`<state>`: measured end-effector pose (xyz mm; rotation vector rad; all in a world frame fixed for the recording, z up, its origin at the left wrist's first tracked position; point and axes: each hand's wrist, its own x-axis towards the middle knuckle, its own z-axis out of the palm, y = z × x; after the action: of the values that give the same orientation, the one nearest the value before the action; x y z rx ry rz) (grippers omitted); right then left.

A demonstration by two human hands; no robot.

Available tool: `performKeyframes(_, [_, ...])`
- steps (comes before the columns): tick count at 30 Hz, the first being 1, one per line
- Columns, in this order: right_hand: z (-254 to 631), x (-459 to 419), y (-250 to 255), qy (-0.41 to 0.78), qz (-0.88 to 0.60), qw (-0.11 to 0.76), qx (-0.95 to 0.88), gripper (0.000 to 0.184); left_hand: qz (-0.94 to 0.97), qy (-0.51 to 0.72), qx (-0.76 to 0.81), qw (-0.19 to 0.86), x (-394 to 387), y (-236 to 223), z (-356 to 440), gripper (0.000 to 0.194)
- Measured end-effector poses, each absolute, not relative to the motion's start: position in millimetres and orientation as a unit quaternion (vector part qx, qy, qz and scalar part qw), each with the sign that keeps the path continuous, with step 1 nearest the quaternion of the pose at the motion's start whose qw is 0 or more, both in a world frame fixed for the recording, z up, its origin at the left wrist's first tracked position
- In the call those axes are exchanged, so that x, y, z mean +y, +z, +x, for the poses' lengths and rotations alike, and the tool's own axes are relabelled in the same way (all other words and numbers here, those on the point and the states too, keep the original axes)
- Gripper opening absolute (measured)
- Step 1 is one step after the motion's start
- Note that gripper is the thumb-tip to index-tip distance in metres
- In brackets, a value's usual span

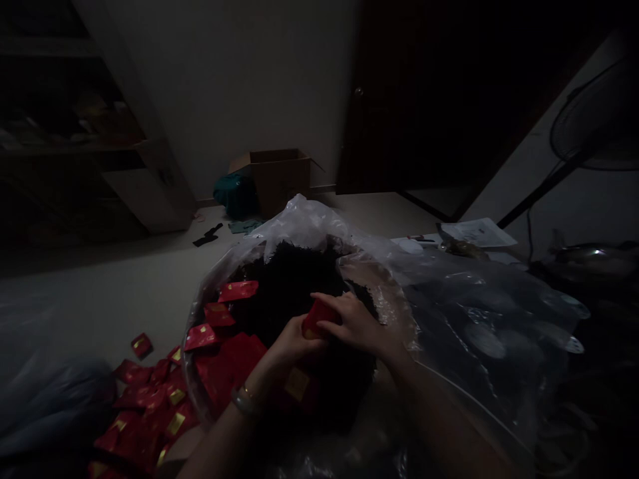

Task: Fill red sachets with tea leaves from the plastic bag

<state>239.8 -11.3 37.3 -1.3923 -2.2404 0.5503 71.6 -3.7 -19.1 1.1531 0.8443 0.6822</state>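
In the dim head view, a small red packet [319, 316] is held between my two hands. My left hand [292, 339] grips its lower left side, thumb in front. My right hand [354, 322] has its fingers and thumb around its upper right edge. Below lies a heap of dark, loose, shredded material like tea leaves [299, 273], in a wide round container lined with clear plastic [304, 216]. Several red packets [238, 291] rest along the container's left side. Another red packet with a gold label [298, 384] lies beneath my wrists, partly in shadow.
More red packets [150, 399] are piled on the floor at the left. A cardboard box [282, 176] and a teal cloth bundle [235, 194] stand by the wall. Clear plastic sheeting [479, 319] spreads to the right, near a standing fan [599, 120]. A dark door [399, 100] is behind.
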Motion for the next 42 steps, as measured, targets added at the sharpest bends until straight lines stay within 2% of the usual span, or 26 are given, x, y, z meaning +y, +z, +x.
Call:
performKeyframes(4, [243, -11, 37, 0.264, -0.490, 0.235, -0.797, 0.048, 0.511, 0.288, 0.341, 0.734, -7, -16, 72, 0.043])
performKeyframes(11, [251, -11, 41, 0.324, -0.457, 0.220, -0.799, 0.047, 0.503, 0.250, 0.354, 0.748, -9, -9, 69, 0.037])
performKeyframes(16, [257, -6, 42, 0.424, -0.433, 0.296, -0.739, 0.050, 0.504, 0.220, 0.354, 0.756, -10, -2, 66, 0.038])
performKeyframes(21, [270, 3, 37, 0.476, -0.433, 0.374, -0.668, 0.029, 0.497, 0.231, 0.361, 0.754, -8, 6, 60, 0.040])
performKeyframes(24, [280, 8, 35, 0.459, -0.464, 0.395, -0.647, 0.020, 0.498, 0.266, 0.374, 0.736, -2, 8, 54, 0.040])
performKeyframes(26, [283, 7, 37, 0.423, -0.476, 0.373, -0.674, 0.016, 0.516, 0.288, 0.378, 0.713, 3, 5, 51, 0.038])
performKeyframes(31, [273, -8, 55, 0.280, -0.391, 0.357, -0.801, 0.033, 0.607, 0.359, 0.382, 0.597, 12, -13, 50, 0.030])
performKeyframes(34, [262, -17, 59, 0.244, -0.336, 0.342, -0.843, 0.033, 0.628, 0.371, 0.380, 0.569, 11, -19, 51, 0.026])
performKeyframes(36, [255, -20, 56, 0.230, -0.339, 0.319, -0.855, 0.030, 0.618, 0.377, 0.379, 0.576, 7, -17, 53, 0.026])
performKeyframes(39, [247, -17, 44, 0.232, -0.391, 0.307, -0.836, 0.025, 0.568, 0.372, 0.355, 0.643, 0, -8, 57, 0.034])
performKeyframes(42, [242, -9, 33, 0.258, -0.431, 0.313, -0.806, 0.009, 0.514, 0.338, 0.334, 0.714, -5, -1, 63, 0.042])
